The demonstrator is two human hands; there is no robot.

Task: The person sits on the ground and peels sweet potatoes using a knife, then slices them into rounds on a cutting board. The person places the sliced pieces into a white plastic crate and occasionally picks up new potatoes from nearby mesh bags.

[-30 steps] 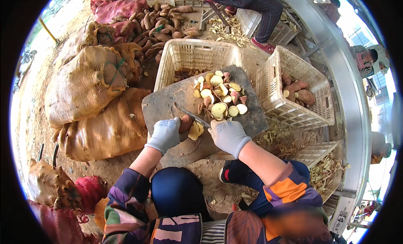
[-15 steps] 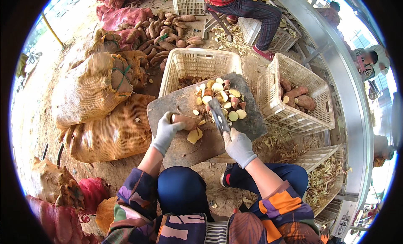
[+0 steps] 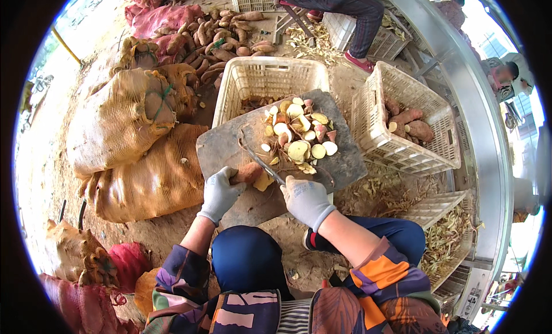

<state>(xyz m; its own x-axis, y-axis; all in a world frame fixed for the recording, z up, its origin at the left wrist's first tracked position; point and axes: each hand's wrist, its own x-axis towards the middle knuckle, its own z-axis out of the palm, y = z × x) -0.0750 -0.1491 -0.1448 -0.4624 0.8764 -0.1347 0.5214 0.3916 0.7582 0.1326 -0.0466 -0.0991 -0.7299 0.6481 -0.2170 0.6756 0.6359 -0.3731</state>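
Observation:
In grey gloves, my left hand [image 3: 221,194] grips a reddish-brown sweet potato [image 3: 249,172] on a worn dark board [image 3: 221,150] laid across a pale plastic crate [image 3: 269,72]. My right hand [image 3: 302,197] is closed on a knife [image 3: 267,168], whose blade points up and left beside the potato. A pile of sweet potato slices and end pieces [image 3: 299,150], pale yellow inside, covers the board's upper right, with stringy roots around it. Crate contents show behind the board, partly hidden by it.
A crate of sweet potatoes [image 3: 418,131] stands right. Stuffed mesh sacks [image 3: 118,121] line the left, loose sweet potatoes [image 3: 227,32] behind them. A seated co-worker's leg [image 3: 366,23] is at the top. A metal rail [image 3: 486,138] and crate of shreds [image 3: 445,242] are at the right.
My right hand and the knife swung right, blade tilted up, half a second ago; now they are back leftward with the blade beside the potato. My left hand sits slightly lower.

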